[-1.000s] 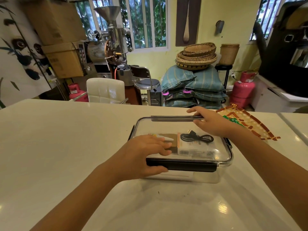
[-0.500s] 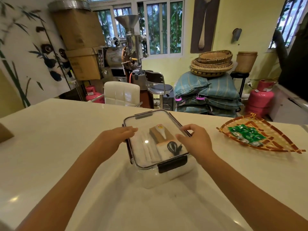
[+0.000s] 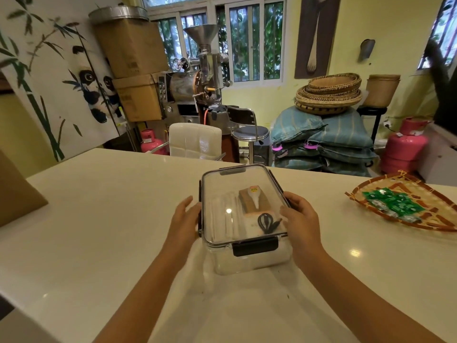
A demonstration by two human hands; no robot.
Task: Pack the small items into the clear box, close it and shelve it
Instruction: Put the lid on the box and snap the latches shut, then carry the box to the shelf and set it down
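The box (image 3: 243, 219) stands on the counter (image 3: 99, 219), at the middle, its short end toward the person. The lid (image 3: 237, 194) lies on it, and through it I see a coiled cable (image 3: 268, 222), a small glue bottle (image 3: 254, 198) on a brown card, and white packets. The near latch (image 3: 254, 246) seems pressed down; the far one at 12 o'clock I cannot judge. The left hand (image 3: 184, 219) lies with nearly straight fingers against the side at 9 o'clock. The right hand (image 3: 300, 219) curls over the edge at 3 o'clock, probably to press the side latches or to lift the box. A tray (image 3: 371, 186) with green sachets (image 3: 393, 204) lies well apart at 3 o'clock.
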